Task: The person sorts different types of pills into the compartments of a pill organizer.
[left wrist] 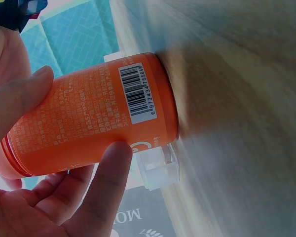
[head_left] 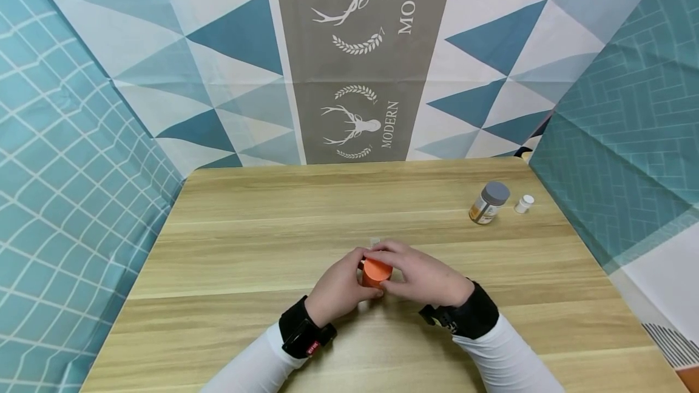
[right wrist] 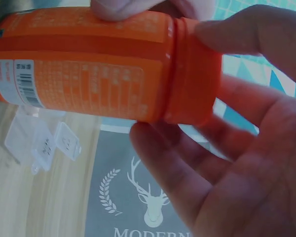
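An orange bottle with an orange cap stands upright on the wooden table, its printed label and barcode showing in the left wrist view. Around its body, my left hand grips from the left with thumb and fingers. My right hand holds the capped end from the right; its thumb lies on the cap, and the fingers curve round the far side. Just behind the bottle sits a small clear plastic box, close to its base. The right wrist view shows that box's lid raised.
Toward the back right of the table stand a jar with a grey lid and a small white bottle. Patterned cloth hangs behind the table, with teal cloth on the right.
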A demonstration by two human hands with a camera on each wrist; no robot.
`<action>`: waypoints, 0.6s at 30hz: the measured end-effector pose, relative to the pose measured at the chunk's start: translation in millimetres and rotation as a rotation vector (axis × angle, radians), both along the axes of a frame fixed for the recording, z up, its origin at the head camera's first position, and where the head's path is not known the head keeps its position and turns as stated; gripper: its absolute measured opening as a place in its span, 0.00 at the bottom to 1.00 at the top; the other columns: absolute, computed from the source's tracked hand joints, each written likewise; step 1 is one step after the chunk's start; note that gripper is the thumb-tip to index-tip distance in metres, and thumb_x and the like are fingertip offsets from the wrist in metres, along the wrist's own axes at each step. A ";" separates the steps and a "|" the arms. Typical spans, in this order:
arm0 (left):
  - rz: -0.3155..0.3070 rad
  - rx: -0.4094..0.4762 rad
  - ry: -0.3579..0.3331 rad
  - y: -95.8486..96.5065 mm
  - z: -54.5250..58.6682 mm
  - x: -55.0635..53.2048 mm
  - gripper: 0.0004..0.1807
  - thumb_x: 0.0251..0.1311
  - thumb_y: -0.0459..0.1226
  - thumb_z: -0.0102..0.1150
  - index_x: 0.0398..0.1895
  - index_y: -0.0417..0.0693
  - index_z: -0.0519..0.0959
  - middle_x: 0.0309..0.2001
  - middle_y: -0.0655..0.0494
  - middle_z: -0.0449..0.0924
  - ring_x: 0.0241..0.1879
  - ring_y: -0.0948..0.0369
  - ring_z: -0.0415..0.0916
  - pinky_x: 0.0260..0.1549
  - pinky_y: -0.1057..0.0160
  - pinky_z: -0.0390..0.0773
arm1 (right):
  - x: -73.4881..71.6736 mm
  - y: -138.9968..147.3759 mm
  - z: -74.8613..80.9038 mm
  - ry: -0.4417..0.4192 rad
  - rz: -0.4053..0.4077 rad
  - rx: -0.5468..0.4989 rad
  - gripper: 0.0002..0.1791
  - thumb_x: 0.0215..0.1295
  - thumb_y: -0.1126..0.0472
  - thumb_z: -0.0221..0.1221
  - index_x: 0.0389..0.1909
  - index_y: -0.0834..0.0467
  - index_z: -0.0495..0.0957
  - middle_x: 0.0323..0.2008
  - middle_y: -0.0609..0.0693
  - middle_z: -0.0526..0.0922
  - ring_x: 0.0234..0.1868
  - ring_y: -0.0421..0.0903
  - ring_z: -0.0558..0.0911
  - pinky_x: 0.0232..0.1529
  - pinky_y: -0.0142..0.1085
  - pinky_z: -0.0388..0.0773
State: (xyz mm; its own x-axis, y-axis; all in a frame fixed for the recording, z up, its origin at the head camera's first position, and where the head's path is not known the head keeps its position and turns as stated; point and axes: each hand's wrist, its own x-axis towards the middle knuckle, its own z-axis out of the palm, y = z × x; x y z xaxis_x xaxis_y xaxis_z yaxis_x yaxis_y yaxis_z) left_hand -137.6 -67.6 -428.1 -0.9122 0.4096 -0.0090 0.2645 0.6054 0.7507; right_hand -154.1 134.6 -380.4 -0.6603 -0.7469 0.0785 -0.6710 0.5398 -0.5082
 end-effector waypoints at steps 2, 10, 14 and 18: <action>0.002 -0.011 0.003 0.1 -0.2 0.1 0.33 0.48 0.47 0.74 0.57 0.53 0.71 0.49 0.61 0.77 0.39 0.65 0.73 0.38 0.61 0.76 | 0.2 -2.7 -2.1 0.029 -0.032 -0.016 0.30 0.59 0.57 0.64 0.64 0.53 0.72 0.55 0.47 0.71 0.51 0.37 0.71 0.51 0.37 0.76; 0.005 0.005 -0.001 -0.3 -1.3 -1.5 0.30 0.47 0.46 0.74 0.54 0.53 0.72 0.42 0.63 0.78 0.37 0.67 0.73 0.37 0.63 0.77 | -0.3 -17.6 -17.1 0.087 -0.274 -0.005 0.25 0.51 0.37 0.67 0.39 0.51 0.74 0.33 0.39 0.72 0.29 0.33 0.71 0.26 0.27 0.73; 0.004 0.016 -0.006 -0.8 -1.1 -1.1 0.32 0.48 0.47 0.73 0.56 0.52 0.71 0.45 0.63 0.78 0.40 0.67 0.73 0.40 0.61 0.77 | -1.0 -15.4 -16.5 0.030 -0.247 -0.023 0.30 0.56 0.33 0.61 0.48 0.52 0.73 0.42 0.41 0.75 0.38 0.34 0.73 0.35 0.30 0.77; -0.011 0.016 0.014 -0.8 -1.5 -1.1 0.38 0.49 0.49 0.73 0.63 0.50 0.68 0.53 0.61 0.76 0.45 0.68 0.72 0.45 0.59 0.76 | 0.3 -8.3 -6.7 -0.006 -0.038 -0.064 0.32 0.63 0.45 0.61 0.65 0.52 0.68 0.63 0.45 0.69 0.62 0.38 0.64 0.58 0.42 0.72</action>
State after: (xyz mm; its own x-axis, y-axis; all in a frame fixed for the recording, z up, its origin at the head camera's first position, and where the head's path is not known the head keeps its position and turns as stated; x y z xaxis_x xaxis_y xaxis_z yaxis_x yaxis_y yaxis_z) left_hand -138.7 -68.5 -429.6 -0.9078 0.4193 0.0100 0.2811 0.5904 0.7566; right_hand -153.8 126.2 -387.1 -0.6887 -0.7147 0.1218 -0.6476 0.5310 -0.5465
